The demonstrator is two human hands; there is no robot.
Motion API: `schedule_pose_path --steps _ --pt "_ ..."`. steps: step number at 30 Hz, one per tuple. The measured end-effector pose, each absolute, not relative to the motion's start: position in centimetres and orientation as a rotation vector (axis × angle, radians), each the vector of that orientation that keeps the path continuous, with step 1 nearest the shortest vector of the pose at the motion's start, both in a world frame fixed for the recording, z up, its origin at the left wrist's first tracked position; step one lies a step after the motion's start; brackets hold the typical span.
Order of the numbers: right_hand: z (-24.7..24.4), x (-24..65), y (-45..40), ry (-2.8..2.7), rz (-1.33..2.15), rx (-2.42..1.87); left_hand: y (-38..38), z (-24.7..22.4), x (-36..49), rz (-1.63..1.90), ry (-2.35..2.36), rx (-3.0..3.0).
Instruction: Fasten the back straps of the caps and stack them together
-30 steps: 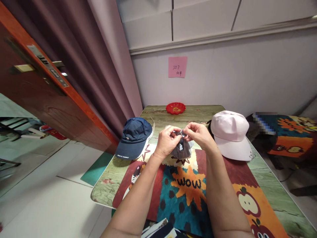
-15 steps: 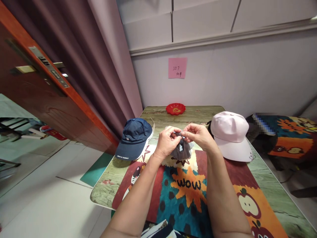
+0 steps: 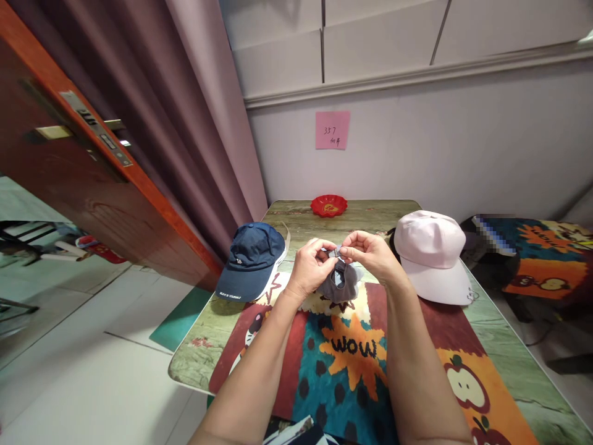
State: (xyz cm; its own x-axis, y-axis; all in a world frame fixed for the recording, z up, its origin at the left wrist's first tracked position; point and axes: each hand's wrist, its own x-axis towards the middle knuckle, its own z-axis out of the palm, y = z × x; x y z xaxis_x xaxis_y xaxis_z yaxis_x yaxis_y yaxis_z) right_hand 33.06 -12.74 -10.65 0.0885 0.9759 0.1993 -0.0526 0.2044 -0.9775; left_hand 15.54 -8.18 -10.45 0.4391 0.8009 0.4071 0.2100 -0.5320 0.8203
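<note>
A small dark grey cap [image 3: 330, 292] is at the middle of the table, its back opening turned toward me. My left hand [image 3: 311, 267] pinches one side of the cap's back strap. From the other side, my right hand [image 3: 369, 254] pinches the strap by its small metal buckle [image 3: 336, 252]. Fingers partly cover the strap ends. To the left sits a navy blue cap [image 3: 256, 253] with white lettering on its brim. A pale pink cap [image 3: 430, 244] with small rings at the brim edge stands to the right.
A red scalloped dish [image 3: 328, 206] lies at the back of the wood-patterned table [image 3: 287, 213]. Under the caps spreads a colourful mat [image 3: 324, 395]. A pink note [image 3: 332, 130] is stuck on the wall. An open door [image 3: 92, 179] and a curtain [image 3: 204, 123] stand on the left.
Both hands stay on the back strap and have shifted only slightly. The grey cap's back opening shows a little wider, and the strap and buckle are more visible between the fingers.
</note>
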Motion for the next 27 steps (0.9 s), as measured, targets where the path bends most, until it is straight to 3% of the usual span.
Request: schedule_pose_path --steps 14,27 --pt "-11.7 32.2 -11.8 -1.464 0.912 -1.052 -7.6 -9.8 14.7 1.183 0.940 1.768" --pt "-11.6 32.1 -11.9 -1.456 0.647 -1.178 -7.8 -9.4 15.0 0.964 0.754 1.172"
